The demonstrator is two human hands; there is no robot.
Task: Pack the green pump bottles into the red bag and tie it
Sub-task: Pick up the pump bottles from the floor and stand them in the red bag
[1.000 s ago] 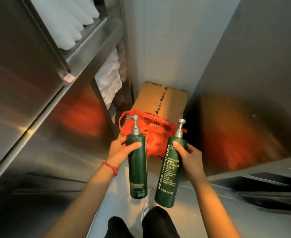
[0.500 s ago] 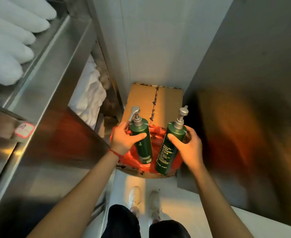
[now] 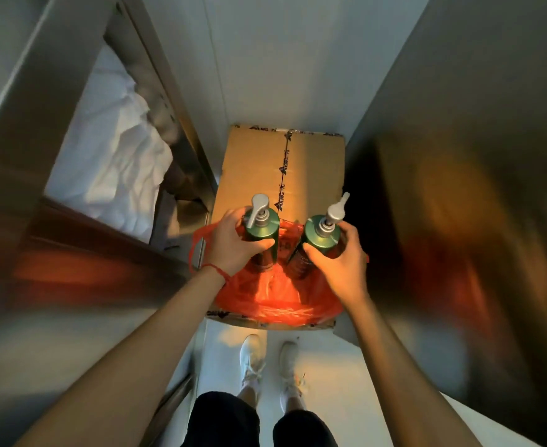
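Left hand (image 3: 233,245) grips one green pump bottle (image 3: 262,235); right hand (image 3: 341,256) grips the other bottle (image 3: 320,241). Both stand upright, bases entering the open red bag (image 3: 275,295) on the cardboard box (image 3: 265,162). Bag lies directly below; judged move: straight down.

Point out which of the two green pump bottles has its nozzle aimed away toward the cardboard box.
The bottle in the right hand: its pump nozzle points up-right toward the cardboard box, while the left hand's bottle's nozzle points back toward the person.
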